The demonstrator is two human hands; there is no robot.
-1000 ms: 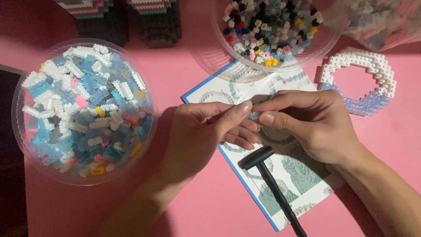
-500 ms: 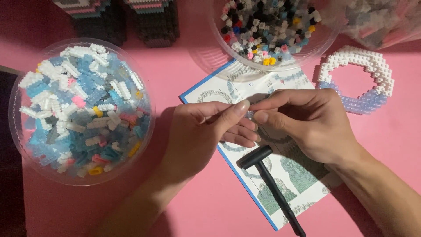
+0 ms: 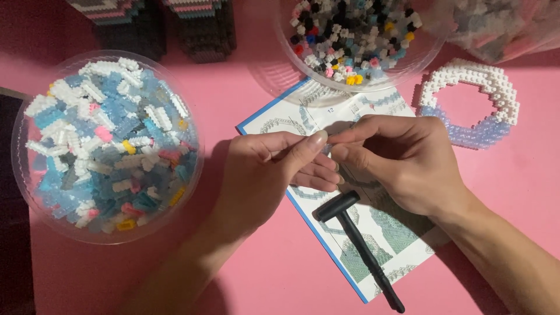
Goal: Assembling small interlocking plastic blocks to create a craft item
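Meeting at their fingertips over the middle of the pink desk [image 3: 262, 274], the left hand [image 3: 268, 172] and the right hand [image 3: 402, 160] pinch a very small piece between them; the piece itself is hidden by the thumb and fingers, so its colour and shape cannot be told. Both hands are narrowed to a pinch, thumbs pressed toward forefingers, the remaining fingers of the left hand curled beneath. The hands hover above an open instruction booklet [image 3: 385, 227] with a blue edge, which lies flat on the desk and shows printed building diagrams. A small black hammer-shaped tool [image 3: 359, 245] rests on the booklet just below the hands, its head near the left fingertips and its handle running toward the lower right. To the left stands a clear round tub [image 3: 105, 146] filled with white, pale blue and a few pink and yellow tiny bricks. At the top, touching the booklet's upper edge, sits a second clear bowl [image 3: 356, 41] of black, white and mixed-colour bricks. To the right lies a ring-shaped brick assembly [image 3: 472, 102], white above and pale blue-violet below. Two dark built blocks [image 3: 169, 26] stand at the upper left.
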